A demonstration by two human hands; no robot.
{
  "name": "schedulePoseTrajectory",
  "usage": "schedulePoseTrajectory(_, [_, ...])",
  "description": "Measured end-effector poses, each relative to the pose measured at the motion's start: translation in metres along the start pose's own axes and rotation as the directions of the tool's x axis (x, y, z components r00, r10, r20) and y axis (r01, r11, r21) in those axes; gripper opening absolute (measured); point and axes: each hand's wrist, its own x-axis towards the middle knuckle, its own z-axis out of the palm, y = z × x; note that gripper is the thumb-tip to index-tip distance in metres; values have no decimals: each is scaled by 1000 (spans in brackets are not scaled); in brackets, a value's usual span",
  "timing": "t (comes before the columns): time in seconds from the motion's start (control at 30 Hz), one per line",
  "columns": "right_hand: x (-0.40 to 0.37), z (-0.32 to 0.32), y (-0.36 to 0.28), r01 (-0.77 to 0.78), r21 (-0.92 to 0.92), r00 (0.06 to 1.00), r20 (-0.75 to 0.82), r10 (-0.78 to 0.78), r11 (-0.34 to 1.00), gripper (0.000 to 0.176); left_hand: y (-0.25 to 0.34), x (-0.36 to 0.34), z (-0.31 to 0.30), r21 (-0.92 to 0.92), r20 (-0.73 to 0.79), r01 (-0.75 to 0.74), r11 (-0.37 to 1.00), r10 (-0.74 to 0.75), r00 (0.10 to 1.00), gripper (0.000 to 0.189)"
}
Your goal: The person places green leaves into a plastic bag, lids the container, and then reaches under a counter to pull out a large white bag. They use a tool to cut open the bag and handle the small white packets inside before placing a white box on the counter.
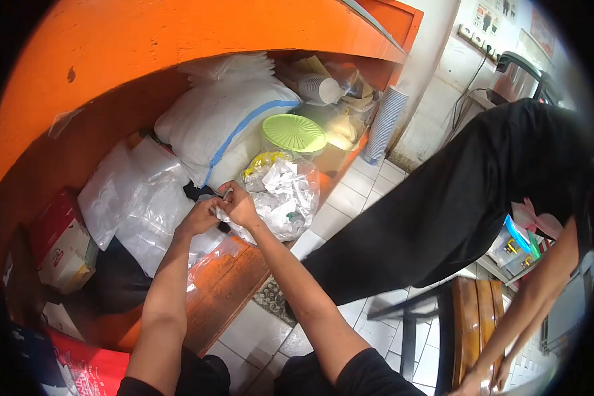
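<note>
Both of my hands meet at the left edge of a clear plastic bag (287, 204) stuffed with crumpled white papers. My right hand (239, 206) is closed in a pinch on the bag's edge, with thumb and forefinger together. Just beside it, my left hand (202, 216) is also closed, its fingertips on the same edge; exactly what lies between them is partly hidden. Behind the bag stands a container with a light green ribbed lid (294, 132). A big white sack with a blue stripe (221, 122) rests above my hands.
Flat clear plastic bags (135, 204) lie to the left, near a red and white box (66, 254). An orange counter (178, 33) overhangs the shelf. Stacked cups (386, 122) stand at its right end. Another person's black-trousered leg (409, 211) and a wooden stool (468, 323) are close on the right.
</note>
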Motion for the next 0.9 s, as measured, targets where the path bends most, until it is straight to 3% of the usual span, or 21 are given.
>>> schedulePoseTrajectory(0.13, [-2,-4,-1,-59,80,998,8,59,995,37,-9,6,-1,-8,-21,-7,1000,7,1000,22])
schedulePoseTrajectory(0.23, [-4,-10,5,-65,-13,998,-8,65,998,37,14,-1,-2,-58,1,19,998,-19,1000,28])
schedulePoseTrajectory(0.37, [-6,-20,15,-88,-42,996,-17,88,995,35,-11,2,4,-115,57,19,993,-13,998,41])
schedulePoseTrajectory(0.43, [-7,-24,17,-86,-40,996,-11,86,995,35,-7,1,3,-243,150,248,938,-216,965,50])
schedulePoseTrajectory(0.53, [-7,-28,13,-118,14,993,9,118,993,30,0,4,2,-241,137,182,953,-152,979,51])
schedulePoseTrajectory(0.57, [-7,-26,14,-124,16,992,10,124,992,30,13,4,1,-242,142,187,952,-156,978,51])
schedulePoseTrajectory(0.63, [-6,-21,17,-134,101,991,23,132,986,25,35,3,-3,-274,90,355,894,-343,935,51])
schedulePoseTrajectory(0.77, [-3,-8,18,-141,245,989,74,127,959,21,36,5,-3,-302,180,424,854,-386,905,34])
schedulePoseTrajectory(0.9, [-3,-8,13,-147,270,988,84,129,952,22,20,11,-4,-322,206,424,847,-375,904,31])
